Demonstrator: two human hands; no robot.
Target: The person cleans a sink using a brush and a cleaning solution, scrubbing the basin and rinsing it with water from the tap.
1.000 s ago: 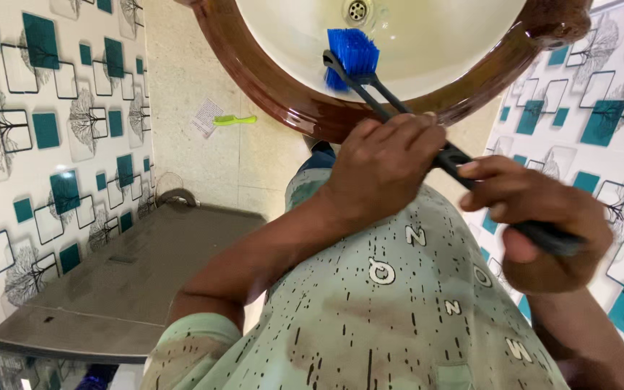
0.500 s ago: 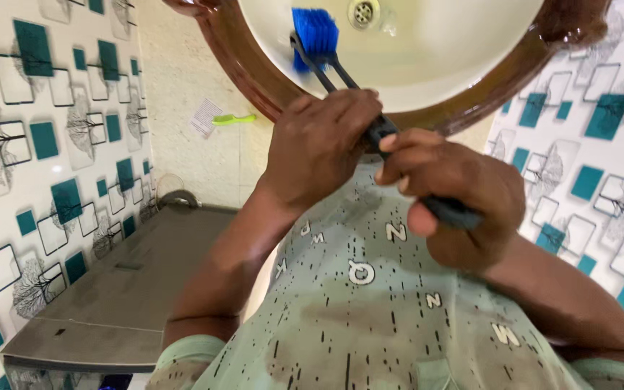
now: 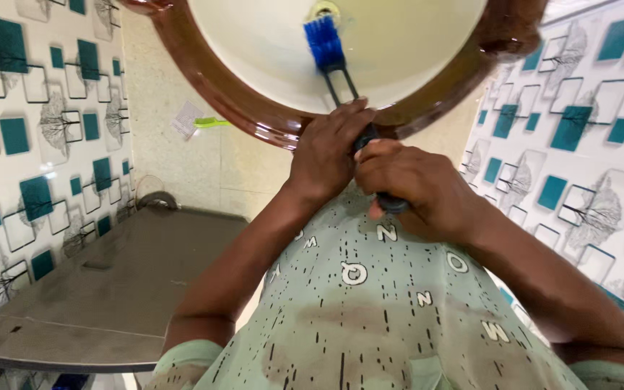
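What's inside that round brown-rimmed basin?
Inside the basin is the blue bristle head of a brush, pressed near the drain. Its dark handle runs back under the left hand and right hand, which hide most of it.

- Shirt (image 3: 370, 318): pale green short-sleeved tee, printed with scattered white outlined letters and short black dashes; faint brownish patches across the front.
- Sleeve (image 3: 182, 361): short, same pale green fabric, ending above the elbow.
- Left hand (image 3: 326, 155) and right hand (image 3: 417, 188): bare, forearms uncovered.
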